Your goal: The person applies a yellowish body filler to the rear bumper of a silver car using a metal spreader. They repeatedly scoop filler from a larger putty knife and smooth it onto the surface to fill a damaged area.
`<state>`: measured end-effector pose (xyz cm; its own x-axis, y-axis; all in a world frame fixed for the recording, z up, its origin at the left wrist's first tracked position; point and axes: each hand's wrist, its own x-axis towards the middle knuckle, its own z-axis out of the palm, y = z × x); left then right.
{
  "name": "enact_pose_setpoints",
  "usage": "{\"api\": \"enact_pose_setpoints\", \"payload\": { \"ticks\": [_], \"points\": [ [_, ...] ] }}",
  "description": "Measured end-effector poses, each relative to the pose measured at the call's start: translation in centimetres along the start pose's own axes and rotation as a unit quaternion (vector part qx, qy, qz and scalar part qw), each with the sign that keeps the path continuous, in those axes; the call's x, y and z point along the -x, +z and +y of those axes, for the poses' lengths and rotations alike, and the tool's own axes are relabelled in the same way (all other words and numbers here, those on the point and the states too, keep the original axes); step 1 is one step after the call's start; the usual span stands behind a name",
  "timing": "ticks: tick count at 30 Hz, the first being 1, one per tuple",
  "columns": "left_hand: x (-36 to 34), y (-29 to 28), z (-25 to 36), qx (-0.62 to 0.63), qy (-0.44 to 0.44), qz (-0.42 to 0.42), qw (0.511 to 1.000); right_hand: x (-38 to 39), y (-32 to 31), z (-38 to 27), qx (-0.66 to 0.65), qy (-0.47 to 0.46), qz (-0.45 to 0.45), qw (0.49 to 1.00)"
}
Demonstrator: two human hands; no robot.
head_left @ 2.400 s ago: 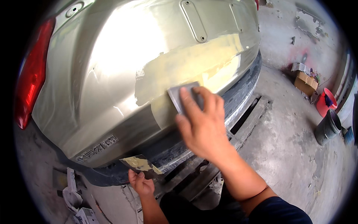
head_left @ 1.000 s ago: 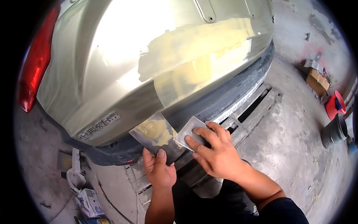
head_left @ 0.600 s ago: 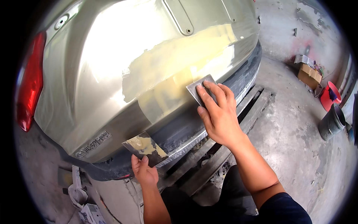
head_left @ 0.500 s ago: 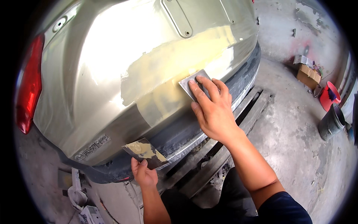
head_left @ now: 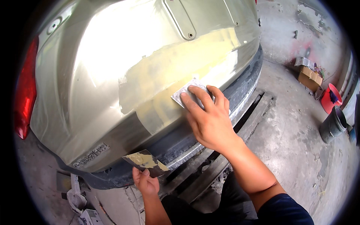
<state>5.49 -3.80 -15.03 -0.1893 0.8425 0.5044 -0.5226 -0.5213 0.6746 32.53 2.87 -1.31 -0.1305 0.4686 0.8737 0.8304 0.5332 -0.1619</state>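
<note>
A beige-gold car tailgate (head_left: 90, 86) fills the upper left, with a wide patch of pale yellow body filler (head_left: 161, 71) spread across its lower part. My right hand (head_left: 210, 116) presses a flat metal putty spreader (head_left: 183, 93) against the patch, fingers stretched over the blade and thumb hidden beneath. Down by the dark bumper (head_left: 180, 131), my left hand (head_left: 145, 182) pinches a dark flat plate (head_left: 152, 168) by its near edge. Yellowish putty (head_left: 144, 159) lies smeared on top of that plate.
A red tail light (head_left: 26, 93) is at the far left. Below the bumper, long floor rails (head_left: 247, 127) run across the concrete. A cardboard box (head_left: 309, 78), a red bucket (head_left: 330, 98) and a dark bucket (head_left: 333, 124) stand at right. Clutter (head_left: 77, 198) lies lower left.
My right hand and the spreader have slid a little left and down over the filler. The left hand holds the plate in nearly the same place. The view has shifted slightly.
</note>
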Motion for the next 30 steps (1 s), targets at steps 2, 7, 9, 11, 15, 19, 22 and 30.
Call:
{"api": "enact_pose_setpoints", "payload": {
  "ticks": [2, 7, 9, 11, 15, 19, 22, 30],
  "points": [
    [0.0, -0.1, 0.0, 0.000, 0.004, -0.003, 1.000, -0.2, -0.6, -0.1, 0.000, 0.005, 0.018, 1.000],
    [-0.1, 0.5, -0.2, 0.008, 0.008, -0.016, 1.000, -0.9, 0.8, -0.3, -0.009, -0.005, 0.034, 0.999],
    [-0.1, 0.5, -0.3, 0.005, 0.010, -0.014, 1.000, -0.6, 1.0, -0.3, -0.004, -0.007, 0.040, 0.999],
    [-0.1, 0.5, -0.2, 0.001, 0.012, -0.012, 1.000, 0.0, 0.6, -0.3, -0.003, -0.002, 0.006, 1.000],
    [0.1, 0.1, 0.0, -0.004, 0.010, -0.006, 1.000, -0.1, -0.8, -0.6, -0.004, 0.008, 0.003, 1.000],
    [0.0, 0.2, -0.1, -0.006, 0.005, -0.005, 1.000, -1.2, -0.4, -1.2, -0.013, 0.001, 0.015, 1.000],
    [-0.1, 0.5, -0.1, -0.008, 0.004, -0.009, 1.000, -1.1, 0.3, -1.1, -0.009, -0.004, 0.027, 1.000],
    [-0.1, 0.4, 0.1, 0.004, 0.003, -0.016, 1.000, -1.6, -1.4, -2.2, -0.007, 0.001, 0.006, 1.000]
  ]
}}
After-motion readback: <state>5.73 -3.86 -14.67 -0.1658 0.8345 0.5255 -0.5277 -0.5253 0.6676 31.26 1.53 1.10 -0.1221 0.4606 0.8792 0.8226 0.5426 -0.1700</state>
